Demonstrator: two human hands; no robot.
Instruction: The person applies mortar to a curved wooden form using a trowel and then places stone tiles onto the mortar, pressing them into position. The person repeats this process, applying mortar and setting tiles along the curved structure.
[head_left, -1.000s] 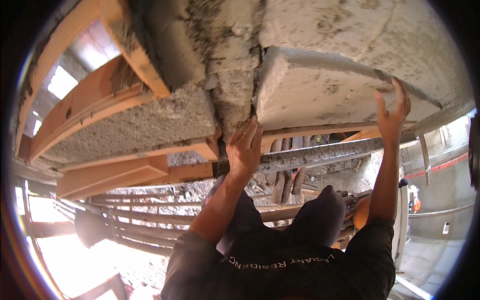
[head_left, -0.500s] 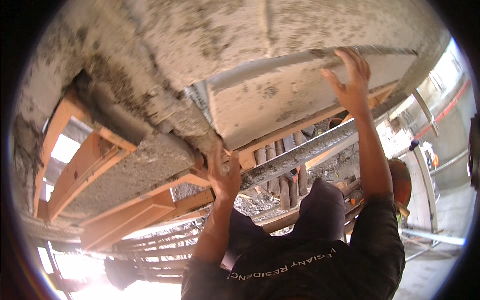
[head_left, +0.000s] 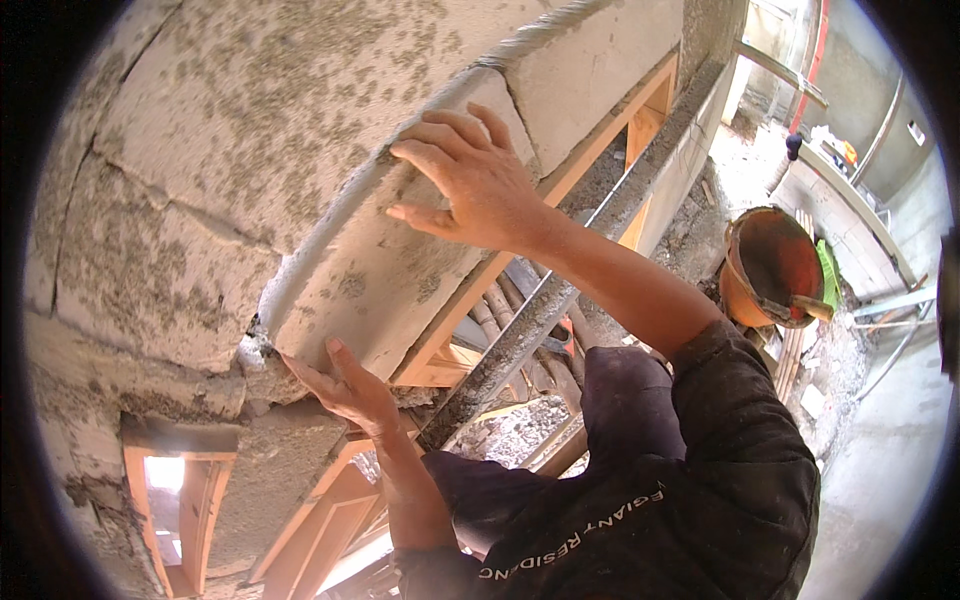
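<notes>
A long pale masonry block (head_left: 365, 285) lies in the wall above a wooden frame (head_left: 465, 310), with wet grey mortar (head_left: 330, 225) along its upper edge. My right hand (head_left: 475, 185) rests on the block, fingers spread, tips at the mortar edge. At the block's left end my left hand (head_left: 355, 395) is held flat with the thumb apart, the palm turned toward the block. A gap with rough mortar (head_left: 258, 345) shows beside its fingertips. Neither hand grips anything.
Another pale block (head_left: 590, 70) adjoins on the right. A mortar-coated plank (head_left: 530, 325) runs below the frame. An orange bucket (head_left: 750, 275) with a handled tool stands at right. Wooden poles (head_left: 505, 310) lie below, and a second wooden frame (head_left: 195, 515) is at lower left.
The view has swung round and come closer to the block. My right hand has shifted left along the block's upper edge. My left hand stays by the block's left end, its fingers more stretched.
</notes>
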